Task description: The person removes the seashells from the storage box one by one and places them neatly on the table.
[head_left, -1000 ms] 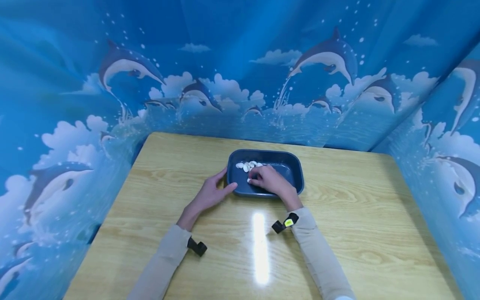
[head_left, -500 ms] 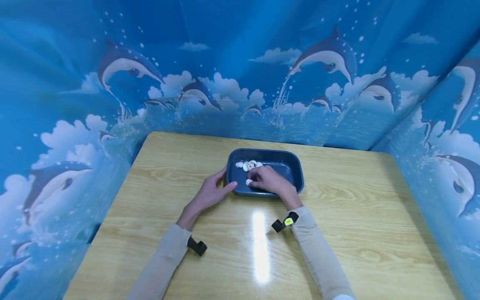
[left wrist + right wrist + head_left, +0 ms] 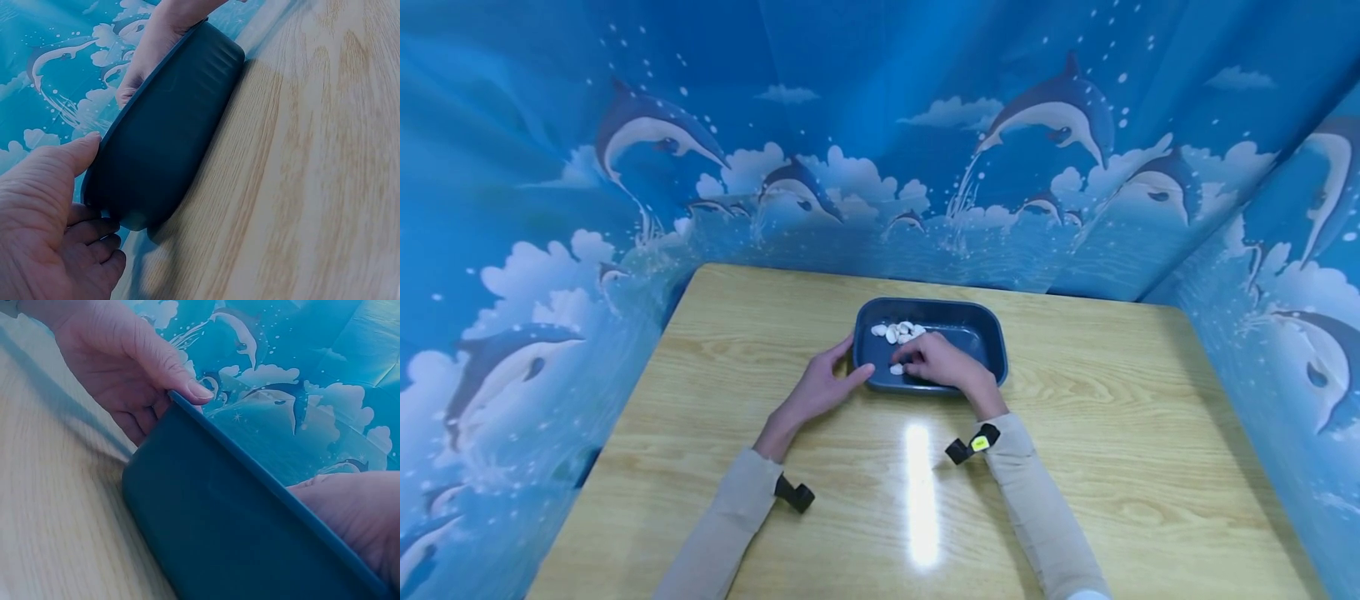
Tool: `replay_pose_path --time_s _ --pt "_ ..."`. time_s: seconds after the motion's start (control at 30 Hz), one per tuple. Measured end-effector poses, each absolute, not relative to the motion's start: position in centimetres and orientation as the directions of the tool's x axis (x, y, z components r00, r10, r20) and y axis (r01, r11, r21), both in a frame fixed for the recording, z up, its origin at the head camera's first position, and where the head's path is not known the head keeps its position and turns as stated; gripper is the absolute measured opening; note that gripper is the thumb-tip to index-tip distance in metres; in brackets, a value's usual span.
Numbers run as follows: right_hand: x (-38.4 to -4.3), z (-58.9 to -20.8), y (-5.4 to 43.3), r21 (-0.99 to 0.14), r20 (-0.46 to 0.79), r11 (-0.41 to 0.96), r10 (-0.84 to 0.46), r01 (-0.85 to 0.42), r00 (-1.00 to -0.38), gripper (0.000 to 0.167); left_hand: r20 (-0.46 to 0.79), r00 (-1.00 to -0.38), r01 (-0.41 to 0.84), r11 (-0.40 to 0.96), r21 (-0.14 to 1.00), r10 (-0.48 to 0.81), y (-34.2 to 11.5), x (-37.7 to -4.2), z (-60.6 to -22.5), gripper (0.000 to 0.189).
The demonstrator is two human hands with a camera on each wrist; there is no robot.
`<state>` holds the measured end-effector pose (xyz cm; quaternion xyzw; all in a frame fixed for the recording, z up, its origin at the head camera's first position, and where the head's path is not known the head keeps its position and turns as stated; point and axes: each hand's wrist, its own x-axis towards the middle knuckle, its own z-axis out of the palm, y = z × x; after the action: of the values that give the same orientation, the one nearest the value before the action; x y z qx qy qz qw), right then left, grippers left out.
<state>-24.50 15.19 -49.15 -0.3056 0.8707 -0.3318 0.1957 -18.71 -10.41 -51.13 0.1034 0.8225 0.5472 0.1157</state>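
I see the left hand [image 3: 820, 387] holding the dark-blue rounded-rectangular tub [image 3: 159, 131], thumb at the rim, fingers outside. Right hand [image 3: 943, 360]: fingers bent inside, at a small white oval piece [image 3: 897, 369]; can't tell if pinched. White pile [image 3: 898, 332] beyond.

White pieces [image 3: 892, 334] hidden behind the tub [image 3: 162, 131] in both wrist views

Showed dark navy on the tub [image 3: 165, 131]; shone white on the small pieces [image 3: 891, 334]; ran wood-grained pale yellow across the table [image 3: 1112, 400]; was beige on the sleeves [image 3: 1041, 500], black on the wrist cameras [image 3: 794, 493], yellow on the right one's label [image 3: 980, 443]; mixed blues with white clouds [image 3: 853, 179] and blue-backed dolphins [image 3: 1063, 92] on the curtain [image 3: 865, 50].
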Motion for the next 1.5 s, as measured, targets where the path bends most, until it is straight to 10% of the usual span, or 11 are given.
replay_pose_path --time_s 1.5 --pt "-24.58 -48.57 15.57 -0.619 -0.183 0.669 -0.633 -0.412 -0.752 0.022 -0.08 -0.954 0.043 0.396 0.917 0.288 -10.4 -18.78 -51.22 0.079"
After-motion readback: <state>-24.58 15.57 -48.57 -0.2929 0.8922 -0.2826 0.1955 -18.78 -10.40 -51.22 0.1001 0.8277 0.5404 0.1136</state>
